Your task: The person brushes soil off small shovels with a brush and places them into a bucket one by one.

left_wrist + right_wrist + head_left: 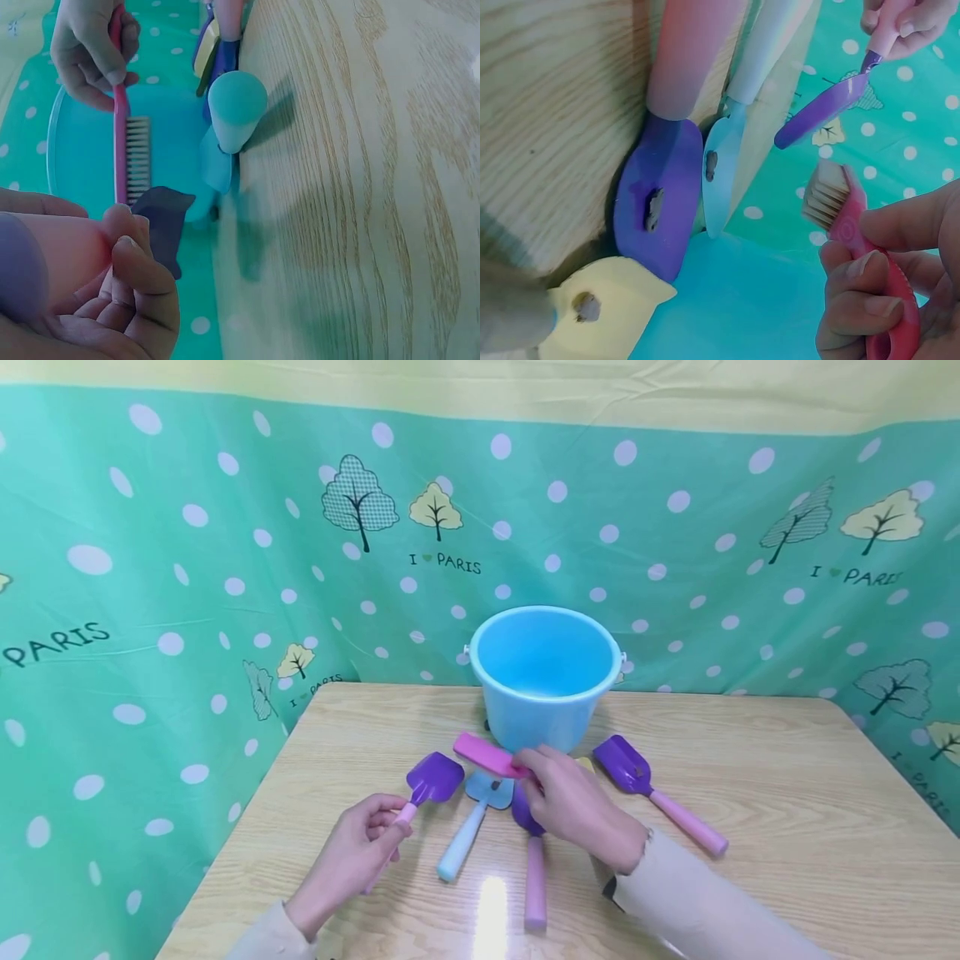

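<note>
My left hand [352, 856] grips the pink handle of a small toy shovel with a purple blade [437, 778], held over the table's left side. A pink brush [483, 753] with white bristles [138, 159] is pinched by the handle in my right hand [573, 802]. In the head view the brush head lies just right of the purple blade and overlaps the front of the light blue bucket [538, 720]. Below the brush rest a light blue shovel [462, 843] and a purple shovel with a pink handle [536, 885].
Another purple shovel [622, 764] lies right of the bucket. A pale yellow shovel [604, 300] is mostly hidden by my right hand in the head view. Small dark lumps [654, 210] sit on several blades. Behind the wooden table [772, 777] hangs a green dotted curtain [675, 585].
</note>
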`<state>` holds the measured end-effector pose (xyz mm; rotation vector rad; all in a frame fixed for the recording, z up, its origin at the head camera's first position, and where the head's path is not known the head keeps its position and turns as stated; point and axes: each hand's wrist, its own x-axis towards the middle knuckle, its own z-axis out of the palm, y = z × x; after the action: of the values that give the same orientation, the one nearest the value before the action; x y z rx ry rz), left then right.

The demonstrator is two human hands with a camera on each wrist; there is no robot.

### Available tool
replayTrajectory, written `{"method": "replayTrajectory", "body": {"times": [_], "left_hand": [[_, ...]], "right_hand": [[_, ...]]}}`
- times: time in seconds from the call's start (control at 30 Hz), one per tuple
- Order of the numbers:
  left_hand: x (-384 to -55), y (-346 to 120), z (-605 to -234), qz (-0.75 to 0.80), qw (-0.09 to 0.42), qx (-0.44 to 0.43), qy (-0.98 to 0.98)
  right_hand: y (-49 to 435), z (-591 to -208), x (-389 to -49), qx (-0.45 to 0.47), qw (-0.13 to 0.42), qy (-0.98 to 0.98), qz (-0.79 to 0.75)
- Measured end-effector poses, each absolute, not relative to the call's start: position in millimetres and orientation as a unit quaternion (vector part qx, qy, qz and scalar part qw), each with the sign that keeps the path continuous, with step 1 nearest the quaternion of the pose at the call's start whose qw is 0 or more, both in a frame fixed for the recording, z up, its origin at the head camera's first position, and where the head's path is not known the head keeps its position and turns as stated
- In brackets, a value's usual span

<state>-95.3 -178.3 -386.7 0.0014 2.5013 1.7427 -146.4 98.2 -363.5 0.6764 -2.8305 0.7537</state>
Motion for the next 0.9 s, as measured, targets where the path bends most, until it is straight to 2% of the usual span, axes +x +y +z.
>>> {"method": "replayTrajectory", "body": {"times": [0.2,0.5,0.9], "left_hand": [[-96.5,-179.4,-385.2,0.560,0.043,0.001,0.828],[-100.9,-181.8,-383.3,0.541,0.039,-0.005,0.840],[-110.2,-183.7,-364.4,0.505,0.032,0.017,0.863]], "right_hand": [[109.7,-362.3,-137.8,0.217,0.059,-0.943,0.244],[127.7,-362.5,-125.3,0.213,0.079,-0.948,0.225],[147.4,-362.4,-110.3,0.195,0.074,-0.957,0.200]]}}
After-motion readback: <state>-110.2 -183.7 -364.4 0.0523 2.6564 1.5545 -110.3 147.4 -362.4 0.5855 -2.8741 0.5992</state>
